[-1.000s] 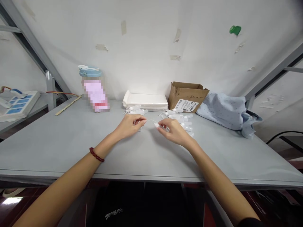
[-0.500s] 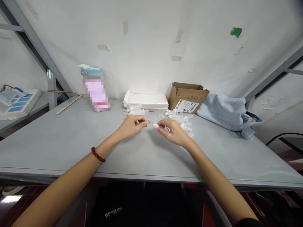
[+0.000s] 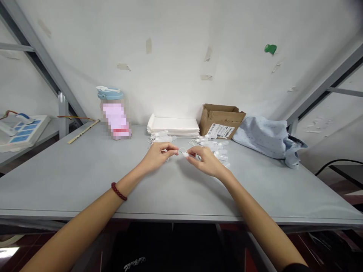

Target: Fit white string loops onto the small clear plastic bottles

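Note:
Both my hands meet above the middle of the grey table (image 3: pixel 70 177). My left hand (image 3: pixel 158 155) pinches one end of a small white piece with a thin loop (image 3: pixel 183 152). My right hand (image 3: pixel 204 160) pinches its other end, fingers curled. The fingertips of the two hands lie almost together. Behind my right hand lies a heap of small clear-white tubes (image 3: pixel 217 148), and a few more tubes (image 3: pixel 161 136) lie behind my left hand. A red bead bracelet (image 3: pixel 118 191) is on my left wrist.
At the back stand a blue-lidded bottle (image 3: pixel 113 113), a stack of white sheets (image 3: pixel 173 125) and an open cardboard box (image 3: pixel 221 121). A pale blue cloth (image 3: pixel 265 138) lies at the right. A wooden stick (image 3: pixel 82 132) lies at the back left.
My hands have drawn closer together, so the white piece between them now spans a shorter gap. The view has tilted down slightly.

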Motion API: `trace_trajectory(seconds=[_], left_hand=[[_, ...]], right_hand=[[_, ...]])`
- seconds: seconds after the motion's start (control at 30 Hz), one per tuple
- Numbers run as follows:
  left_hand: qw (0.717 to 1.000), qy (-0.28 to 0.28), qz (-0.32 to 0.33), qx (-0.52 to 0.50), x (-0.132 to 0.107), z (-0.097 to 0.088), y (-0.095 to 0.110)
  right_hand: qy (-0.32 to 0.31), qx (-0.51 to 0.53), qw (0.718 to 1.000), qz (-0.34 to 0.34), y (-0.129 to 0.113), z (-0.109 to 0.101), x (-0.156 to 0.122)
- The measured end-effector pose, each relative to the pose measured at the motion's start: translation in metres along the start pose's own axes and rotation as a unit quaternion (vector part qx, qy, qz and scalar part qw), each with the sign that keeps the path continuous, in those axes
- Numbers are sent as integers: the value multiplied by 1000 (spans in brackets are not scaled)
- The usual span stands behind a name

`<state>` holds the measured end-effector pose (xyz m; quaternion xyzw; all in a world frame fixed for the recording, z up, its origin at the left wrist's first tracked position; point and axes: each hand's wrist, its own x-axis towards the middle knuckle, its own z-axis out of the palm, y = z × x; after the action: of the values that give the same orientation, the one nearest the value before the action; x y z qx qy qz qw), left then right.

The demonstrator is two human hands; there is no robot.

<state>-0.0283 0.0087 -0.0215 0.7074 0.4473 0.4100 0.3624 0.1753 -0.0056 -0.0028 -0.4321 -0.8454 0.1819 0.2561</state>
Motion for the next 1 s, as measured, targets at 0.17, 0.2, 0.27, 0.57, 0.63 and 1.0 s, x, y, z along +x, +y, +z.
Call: trace_trajectory(seconds=[0.17, 0.2, 0.27, 0.57, 0.63, 1.0], left_hand=[[988, 0, -66, -139, 1, 4, -1], [984, -5, -73, -162, 1, 5, -2], [978, -16, -81, -193, 1, 5, -3], [956, -10, -112, -273, 2, 4, 2], [950, -13, -121, -287, 1, 4, 3], [955, -23, -113, -273, 1, 6, -1]], right_hand=[[8, 27, 1000, -11, -2, 1, 0], [8, 31, 999, -9, -2, 1, 0], [7, 40, 999, -4, -2, 1, 0], [17, 65, 998, 4, -2, 1, 0], [18, 64, 998, 2, -2, 1, 0], [16, 72, 997, 2, -2, 4, 0]])
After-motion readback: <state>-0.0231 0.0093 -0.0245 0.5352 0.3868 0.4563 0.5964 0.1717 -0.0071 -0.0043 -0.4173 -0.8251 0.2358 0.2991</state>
